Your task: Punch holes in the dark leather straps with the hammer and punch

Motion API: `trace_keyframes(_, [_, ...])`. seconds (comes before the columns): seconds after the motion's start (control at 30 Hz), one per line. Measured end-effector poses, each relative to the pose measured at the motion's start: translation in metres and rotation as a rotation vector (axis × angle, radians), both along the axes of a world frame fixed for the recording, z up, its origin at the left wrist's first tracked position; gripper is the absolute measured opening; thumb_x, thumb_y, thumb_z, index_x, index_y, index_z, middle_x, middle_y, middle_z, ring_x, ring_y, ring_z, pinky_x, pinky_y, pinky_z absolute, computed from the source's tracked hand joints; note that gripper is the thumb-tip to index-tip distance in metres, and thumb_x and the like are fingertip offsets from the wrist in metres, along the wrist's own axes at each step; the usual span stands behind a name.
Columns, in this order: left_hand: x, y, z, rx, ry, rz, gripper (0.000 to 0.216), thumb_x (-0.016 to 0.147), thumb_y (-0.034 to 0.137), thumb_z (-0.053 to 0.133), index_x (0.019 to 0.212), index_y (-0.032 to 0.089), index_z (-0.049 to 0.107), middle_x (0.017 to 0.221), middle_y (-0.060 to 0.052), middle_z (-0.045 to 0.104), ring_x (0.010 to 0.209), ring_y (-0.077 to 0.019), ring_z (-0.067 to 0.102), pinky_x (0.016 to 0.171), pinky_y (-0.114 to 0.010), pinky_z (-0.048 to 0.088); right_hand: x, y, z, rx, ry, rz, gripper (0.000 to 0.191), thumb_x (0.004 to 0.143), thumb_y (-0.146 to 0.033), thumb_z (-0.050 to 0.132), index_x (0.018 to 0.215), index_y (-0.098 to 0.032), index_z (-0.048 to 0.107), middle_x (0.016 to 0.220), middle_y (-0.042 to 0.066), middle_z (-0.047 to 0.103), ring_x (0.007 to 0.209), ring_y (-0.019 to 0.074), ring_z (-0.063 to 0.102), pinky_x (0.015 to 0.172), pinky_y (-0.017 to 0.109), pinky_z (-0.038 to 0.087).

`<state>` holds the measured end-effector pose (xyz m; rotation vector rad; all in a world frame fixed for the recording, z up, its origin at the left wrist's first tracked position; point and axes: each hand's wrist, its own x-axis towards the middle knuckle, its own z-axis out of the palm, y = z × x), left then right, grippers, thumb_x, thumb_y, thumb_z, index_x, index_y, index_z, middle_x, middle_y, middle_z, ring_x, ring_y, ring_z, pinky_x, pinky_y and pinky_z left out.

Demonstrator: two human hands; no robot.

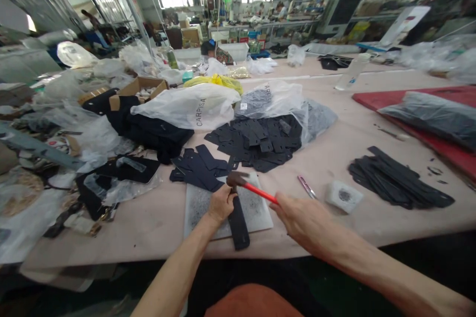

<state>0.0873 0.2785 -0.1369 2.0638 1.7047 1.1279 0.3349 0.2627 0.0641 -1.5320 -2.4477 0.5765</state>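
My left hand (220,204) is closed, pinching something small and upright on a black strip (238,223) that lies across a white cutting board (256,208) near the table's front edge. My right hand (297,215) grips the red handle of a hammer (247,184); its head hangs just above my left hand's fingers. A loose bunch of black strips (199,166) lies just behind the board, and a bigger heap of black pieces (256,141) beyond that.
A pen-like tool (307,186) and a small white block (344,196) lie right of the board. A stack of black strips (397,181) sits further right, a red mat (427,136) with a bagged bundle behind. Plastic bags, dark cloth and a cardboard box (143,87) crowd the left.
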Motion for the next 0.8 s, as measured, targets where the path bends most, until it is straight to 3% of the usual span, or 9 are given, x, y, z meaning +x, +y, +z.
trace_keyframes(0.13, [0.000,0.002,-0.002,0.005,-0.009,0.028,0.012,0.082,0.013,0.055,0.090,0.020,0.060,0.082,-0.005,0.065,0.081,-0.0197,0.064,0.073,-0.030,0.051,0.001,0.007,-0.019,-0.121,-0.050,0.104,0.031,0.096,-0.043,0.036,0.079,-0.021,0.051,0.062,0.002,0.054,0.053,0.0141,0.046,0.053,0.027,0.028])
trace_keyframes(0.23, [-0.001,0.000,0.001,-0.011,-0.038,0.021,0.012,0.082,0.013,0.055,0.090,0.021,0.059,0.082,-0.003,0.065,0.080,-0.0189,0.063,0.073,-0.029,0.051,0.008,0.011,-0.035,-0.291,0.156,-0.047,0.038,0.096,-0.047,0.029,0.075,-0.021,0.047,0.060,-0.002,0.048,0.053,0.0124,0.045,0.053,0.024,0.032])
trace_keyframes(0.33, [0.000,-0.001,0.005,-0.020,-0.060,0.012,0.011,0.082,0.012,0.055,0.087,0.021,0.058,0.081,-0.003,0.065,0.079,-0.0187,0.063,0.073,-0.029,0.050,0.020,0.015,-0.069,-0.530,0.311,-0.281,0.036,0.095,-0.048,0.028,0.075,-0.022,0.044,0.055,-0.007,0.039,0.043,0.0098,0.037,0.044,0.022,0.029])
trace_keyframes(0.43, [0.000,-0.001,0.007,-0.027,-0.070,0.009,0.010,0.082,0.011,0.054,0.086,0.020,0.057,0.081,-0.003,0.065,0.080,-0.0186,0.063,0.074,-0.029,0.050,0.039,0.019,-0.108,-0.645,0.246,-0.423,0.038,0.095,-0.049,0.025,0.082,-0.021,0.047,0.056,-0.006,0.042,0.039,0.0100,0.037,0.040,0.023,0.029])
trace_keyframes(0.5, [-0.001,-0.001,0.007,-0.032,-0.070,0.004,0.010,0.082,0.012,0.054,0.086,0.020,0.056,0.081,-0.003,0.064,0.080,-0.0186,0.063,0.075,-0.029,0.050,0.049,0.021,-0.126,-0.515,0.063,-0.420,0.038,0.096,-0.045,0.027,0.089,-0.018,0.053,0.064,0.000,0.053,0.047,0.0135,0.049,0.048,0.026,0.039])
trace_keyframes(0.57, [-0.001,0.000,0.008,-0.041,-0.065,0.005,0.009,0.082,0.013,0.054,0.087,0.020,0.057,0.081,-0.003,0.064,0.080,-0.0185,0.063,0.075,-0.029,0.050,0.047,0.021,-0.134,-0.230,-0.120,-0.352,0.033,0.095,-0.037,0.037,0.104,-0.013,0.057,0.085,0.011,0.063,0.072,0.0212,0.061,0.066,0.034,0.047])
trace_keyframes(0.67, [-0.002,0.000,0.007,-0.066,-0.050,0.011,0.008,0.084,0.015,0.053,0.086,0.021,0.058,0.082,-0.003,0.064,0.080,-0.0183,0.063,0.075,-0.029,0.050,0.016,0.012,-0.133,0.113,-0.113,-0.092,0.044,0.090,-0.032,0.050,0.130,-0.014,0.050,0.128,0.019,0.055,0.115,0.0300,0.053,0.095,0.044,0.041])
trace_keyframes(0.8, [0.000,0.000,0.004,-0.085,-0.036,0.030,0.008,0.085,0.018,0.052,0.087,0.020,0.060,0.084,-0.004,0.066,0.081,-0.0183,0.064,0.077,-0.029,0.050,-0.044,-0.014,-0.139,0.122,0.058,0.307,0.059,0.087,-0.044,0.055,0.139,-0.016,0.045,0.145,0.014,0.045,0.135,0.0306,0.036,0.113,0.051,0.024])
